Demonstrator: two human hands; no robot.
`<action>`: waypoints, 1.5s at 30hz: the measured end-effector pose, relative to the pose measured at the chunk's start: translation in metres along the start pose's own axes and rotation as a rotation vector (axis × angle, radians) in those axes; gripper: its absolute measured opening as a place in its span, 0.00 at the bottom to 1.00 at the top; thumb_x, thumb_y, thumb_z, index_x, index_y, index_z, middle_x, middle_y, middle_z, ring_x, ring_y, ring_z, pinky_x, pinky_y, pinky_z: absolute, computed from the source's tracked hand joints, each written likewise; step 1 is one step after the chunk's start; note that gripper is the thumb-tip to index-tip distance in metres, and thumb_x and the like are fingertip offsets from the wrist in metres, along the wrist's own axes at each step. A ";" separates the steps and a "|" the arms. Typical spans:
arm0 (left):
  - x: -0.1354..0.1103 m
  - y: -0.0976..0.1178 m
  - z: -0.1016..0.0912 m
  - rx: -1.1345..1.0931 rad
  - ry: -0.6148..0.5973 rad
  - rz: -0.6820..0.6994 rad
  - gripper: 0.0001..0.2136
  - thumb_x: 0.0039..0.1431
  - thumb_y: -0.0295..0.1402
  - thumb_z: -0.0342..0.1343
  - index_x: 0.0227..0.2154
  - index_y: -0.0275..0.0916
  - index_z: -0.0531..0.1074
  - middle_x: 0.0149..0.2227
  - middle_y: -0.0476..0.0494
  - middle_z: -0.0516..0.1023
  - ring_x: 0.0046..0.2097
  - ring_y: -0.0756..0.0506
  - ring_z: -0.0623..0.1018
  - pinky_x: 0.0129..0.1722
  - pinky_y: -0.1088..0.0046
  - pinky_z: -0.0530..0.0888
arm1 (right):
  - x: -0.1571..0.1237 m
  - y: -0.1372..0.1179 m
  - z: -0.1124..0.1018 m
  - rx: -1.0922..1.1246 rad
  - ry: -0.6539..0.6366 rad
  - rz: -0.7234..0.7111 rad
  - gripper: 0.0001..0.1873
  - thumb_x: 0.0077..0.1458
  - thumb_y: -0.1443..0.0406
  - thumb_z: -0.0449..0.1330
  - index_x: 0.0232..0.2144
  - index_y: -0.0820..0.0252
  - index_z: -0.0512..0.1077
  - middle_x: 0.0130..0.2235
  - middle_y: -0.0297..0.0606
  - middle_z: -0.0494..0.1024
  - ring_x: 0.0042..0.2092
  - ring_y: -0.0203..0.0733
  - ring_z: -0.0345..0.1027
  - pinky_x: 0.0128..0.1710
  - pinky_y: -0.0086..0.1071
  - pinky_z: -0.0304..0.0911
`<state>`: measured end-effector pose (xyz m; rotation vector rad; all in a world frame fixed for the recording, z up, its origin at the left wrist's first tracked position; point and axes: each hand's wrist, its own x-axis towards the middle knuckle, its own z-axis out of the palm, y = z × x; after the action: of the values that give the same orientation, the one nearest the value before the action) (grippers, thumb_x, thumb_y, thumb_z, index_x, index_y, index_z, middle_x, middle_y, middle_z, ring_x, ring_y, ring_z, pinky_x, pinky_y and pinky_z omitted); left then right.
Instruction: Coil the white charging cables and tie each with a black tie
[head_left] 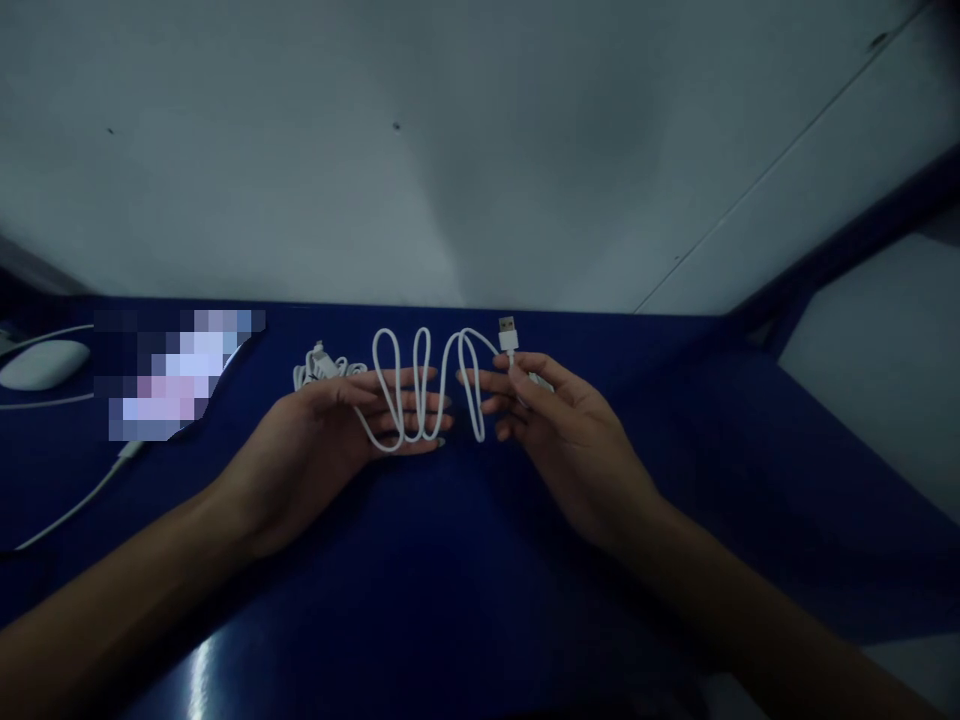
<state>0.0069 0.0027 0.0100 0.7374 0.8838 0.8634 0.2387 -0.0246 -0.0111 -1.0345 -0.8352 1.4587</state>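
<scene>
A white USB cable [422,345] hangs in loose zigzag loops between my two hands above the blue table. My left hand [322,440] holds one part of it, thumb laid over the cord and fingers stretched out behind the loops. Between thumb and fingertips, my right hand [570,420] pinches the cord just below the USB plug [508,335], which points up with its metal end showing. A bundled white cable [322,365] lies just beyond my left hand, partly hidden by it. Something white shows behind my right fingers, too covered to make out.
On the left lies a lit, blurred-out phone-like device [180,375] with a white cord [82,500] plugged in. A white rounded object like a computer mouse [45,365] is farther left. A pale wall [450,200] rises behind the blue table [420,580].
</scene>
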 end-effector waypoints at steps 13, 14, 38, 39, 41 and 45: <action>-0.001 0.001 -0.003 -0.047 -0.074 0.003 0.12 0.65 0.28 0.59 0.41 0.33 0.88 0.44 0.35 0.91 0.48 0.34 0.89 0.54 0.57 0.84 | 0.000 -0.005 0.003 -0.017 -0.125 0.152 0.12 0.67 0.63 0.71 0.52 0.56 0.81 0.52 0.43 0.87 0.50 0.47 0.82 0.48 0.41 0.76; -0.001 0.001 -0.003 -0.032 -0.070 -0.009 0.12 0.65 0.28 0.59 0.42 0.32 0.88 0.45 0.33 0.91 0.48 0.34 0.89 0.54 0.57 0.85 | 0.000 -0.006 0.003 -0.016 -0.138 0.163 0.08 0.67 0.63 0.71 0.48 0.56 0.82 0.49 0.42 0.87 0.49 0.47 0.82 0.47 0.41 0.75; 0.000 0.002 0.001 0.027 0.065 -0.068 0.14 0.69 0.29 0.58 0.47 0.34 0.88 0.52 0.31 0.88 0.54 0.32 0.86 0.58 0.52 0.84 | 0.003 -0.002 -0.003 0.117 -0.334 0.255 0.13 0.74 0.55 0.67 0.46 0.56 0.87 0.54 0.45 0.88 0.58 0.52 0.81 0.65 0.48 0.73; 0.000 0.002 0.002 0.030 0.068 -0.069 0.14 0.70 0.29 0.57 0.48 0.34 0.88 0.53 0.30 0.88 0.56 0.32 0.86 0.59 0.52 0.84 | 0.003 -0.002 -0.003 0.127 -0.341 0.261 0.14 0.74 0.54 0.67 0.47 0.56 0.87 0.55 0.46 0.87 0.58 0.52 0.81 0.65 0.49 0.73; -0.001 0.002 0.002 0.020 0.065 -0.071 0.14 0.70 0.30 0.57 0.48 0.33 0.88 0.56 0.30 0.87 0.57 0.31 0.86 0.60 0.52 0.84 | 0.003 -0.001 -0.004 0.130 -0.345 0.265 0.15 0.74 0.53 0.67 0.48 0.56 0.86 0.56 0.47 0.87 0.59 0.53 0.82 0.65 0.49 0.73; 0.001 -0.001 -0.003 -0.027 0.027 -0.100 0.15 0.70 0.29 0.57 0.51 0.32 0.87 0.58 0.28 0.87 0.59 0.30 0.86 0.60 0.50 0.84 | 0.004 0.000 -0.005 0.124 -0.280 0.237 0.13 0.73 0.54 0.68 0.45 0.56 0.86 0.56 0.47 0.88 0.59 0.52 0.82 0.66 0.49 0.74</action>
<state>0.0047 0.0038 0.0076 0.6537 0.9241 0.7969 0.2438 -0.0206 -0.0133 -0.8695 -0.8268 1.8644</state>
